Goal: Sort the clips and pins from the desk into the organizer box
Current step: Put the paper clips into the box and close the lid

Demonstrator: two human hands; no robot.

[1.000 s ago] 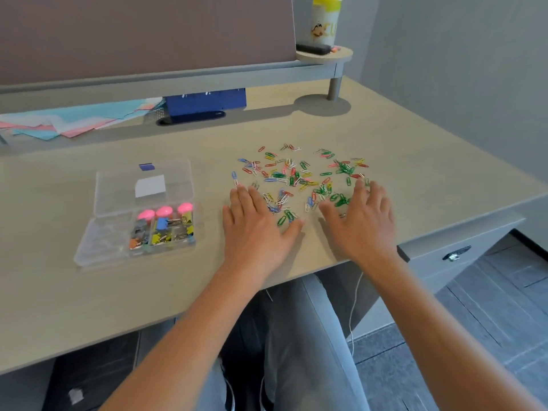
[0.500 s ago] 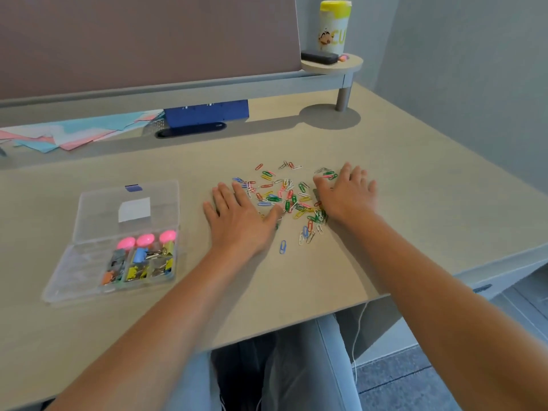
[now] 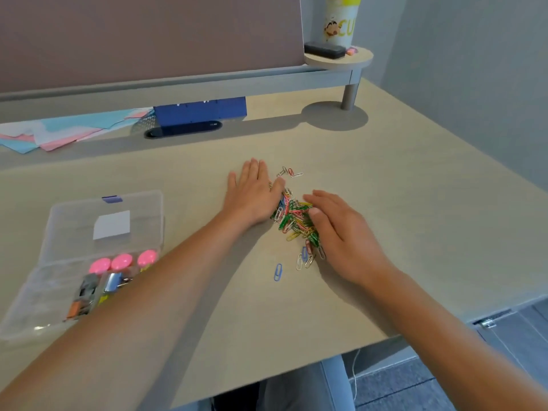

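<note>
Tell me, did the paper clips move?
Yes. The paper clips, once spread wide across the desk, are now bunched into a tight pile between both hands.

Your worktop point(image 3: 385, 203) is a pale, matt wood-look laminate, smooth and without glare. The paper clips point(image 3: 293, 215) heaped on it look like thin wire with a glossy coloured coating; a few are bare silvery metal. The organizer box point(image 3: 74, 221) is clear, slightly cloudy plastic with a white paper label, and its pink pins point(image 3: 122, 261) have shiny plastic heads. The sheets point(image 3: 59, 132) at the back are matt pastel paper.
</note>
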